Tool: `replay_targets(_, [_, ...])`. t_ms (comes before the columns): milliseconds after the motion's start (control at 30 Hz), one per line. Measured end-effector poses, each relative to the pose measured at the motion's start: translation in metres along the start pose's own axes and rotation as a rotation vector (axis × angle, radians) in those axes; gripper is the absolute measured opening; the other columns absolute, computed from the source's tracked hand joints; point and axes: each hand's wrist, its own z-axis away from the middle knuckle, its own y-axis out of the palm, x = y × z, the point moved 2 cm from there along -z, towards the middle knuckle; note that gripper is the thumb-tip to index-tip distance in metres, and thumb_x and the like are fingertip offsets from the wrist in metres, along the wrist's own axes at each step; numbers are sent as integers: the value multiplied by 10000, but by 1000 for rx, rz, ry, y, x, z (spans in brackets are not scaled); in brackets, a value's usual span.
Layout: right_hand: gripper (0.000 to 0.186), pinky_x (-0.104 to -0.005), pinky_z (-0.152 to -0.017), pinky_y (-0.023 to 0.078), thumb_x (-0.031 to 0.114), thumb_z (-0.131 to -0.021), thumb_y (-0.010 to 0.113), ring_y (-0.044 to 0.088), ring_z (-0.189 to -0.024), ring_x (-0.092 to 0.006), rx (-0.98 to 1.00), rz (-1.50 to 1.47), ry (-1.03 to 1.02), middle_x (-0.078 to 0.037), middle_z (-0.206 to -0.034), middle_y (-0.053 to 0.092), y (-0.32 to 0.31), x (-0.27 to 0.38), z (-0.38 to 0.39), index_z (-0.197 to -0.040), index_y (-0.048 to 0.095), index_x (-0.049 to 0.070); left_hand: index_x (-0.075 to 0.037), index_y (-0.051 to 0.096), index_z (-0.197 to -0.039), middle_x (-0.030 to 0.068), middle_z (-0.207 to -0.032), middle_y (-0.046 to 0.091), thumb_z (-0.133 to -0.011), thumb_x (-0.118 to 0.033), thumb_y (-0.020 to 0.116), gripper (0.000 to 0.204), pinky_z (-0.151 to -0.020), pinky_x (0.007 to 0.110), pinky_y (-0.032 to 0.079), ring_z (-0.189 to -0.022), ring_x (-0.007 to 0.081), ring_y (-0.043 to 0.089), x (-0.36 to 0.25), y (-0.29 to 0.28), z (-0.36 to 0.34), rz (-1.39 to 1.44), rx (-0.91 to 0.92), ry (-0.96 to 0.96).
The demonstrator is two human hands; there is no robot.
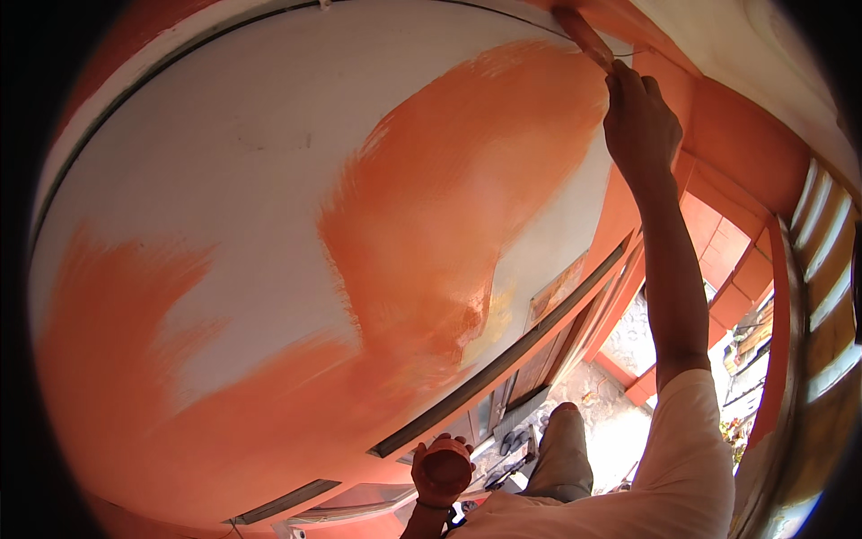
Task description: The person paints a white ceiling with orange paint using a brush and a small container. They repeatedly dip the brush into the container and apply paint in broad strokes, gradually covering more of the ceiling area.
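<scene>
High at the upper right, my right hand (642,126) is closed around a paintbrush (584,39), with the arm stretched up. The brush tip lies near the top edge of a pale wall (260,135), where it meets an orange border; whether it touches is hard to tell. Broad strokes of orange paint (440,189) cover the wall's middle and lower left, with white areas between them. Low in front of my body, my left hand (428,488) grips a small round paint cup (447,467), reddish inside and out.
Below the painted area runs a dark slot-like ledge (503,359), with a second dark slot (292,501) at lower left. Dark shoes (514,441) lie on the floor beside my leg (564,454). A curved railing (783,359) and striped light stand at right.
</scene>
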Motion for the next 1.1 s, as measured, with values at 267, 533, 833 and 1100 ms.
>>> replay_targets(267, [285,-288,-764,507,146,-1122,527,652,-842,-142,62,-851,323,-79,-885,687,-70,10,147,-1341,590,-24,-68,600,-1404,223,-1416,603,-1043,-567,558,617,-1063,606,550,-1350,414,554,1,8,8,77,65,-51])
replay_targets(533, [178,-215,-528,355,108,-1084,584,489,-568,-59,694,-1301,1127,-27,-784,626,-111,4,351,-1249,552,51,-73,567,-1444,200,-1472,590,-1039,-554,583,629,-1073,618,521,-1409,413,532,-17,7,39,47,-6,-56])
replay_targets(833, [640,-295,-665,594,-123,-713,781,610,-791,-135,1171,-1468,1103,-53,-977,606,-153,40,423,-1332,645,-36,-47,526,-1470,215,-1499,547,-1076,-528,536,623,-1085,605,529,-1443,416,497,-11,23,54,79,32,-133])
replay_targets(1100, [610,-416,-683,585,-72,-872,747,687,-801,-293,969,-1195,391,-160,-973,624,-139,63,455,-1451,590,40,-25,500,-1490,202,-1497,523,-1078,-484,543,619,-1067,564,555,-1427,401,503,-10,32,71,39,-2,-112])
